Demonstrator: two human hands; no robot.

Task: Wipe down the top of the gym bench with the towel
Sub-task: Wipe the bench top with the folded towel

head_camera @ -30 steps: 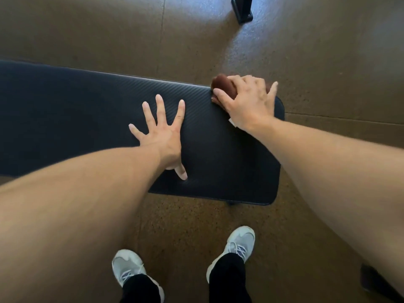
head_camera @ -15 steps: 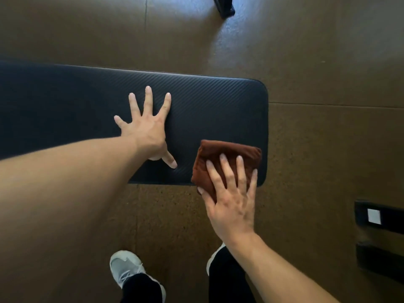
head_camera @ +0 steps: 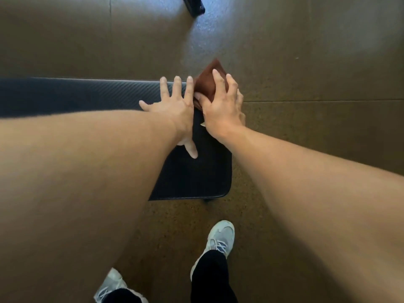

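The black padded gym bench (head_camera: pixel 192 180) runs from the left edge to just right of centre. My left hand (head_camera: pixel 175 106) lies flat on its top with fingers spread. A brown folded towel (head_camera: pixel 207 82) sits at the bench's far right corner and sticks out past the edge. My right hand (head_camera: pixel 220 103) presses down on the towel with fingers extended over it, right beside my left hand. Most of the towel is hidden under my right hand.
Brown speckled floor surrounds the bench. A dark piece of equipment (head_camera: pixel 194 5) stands on the floor at the top. My two feet in white sneakers (head_camera: pixel 218 239) stand just in front of the bench's near edge.
My right hand has pushed the towel from the near right corner of the bench up to the far right corner. My left hand stays flat on the bench top.
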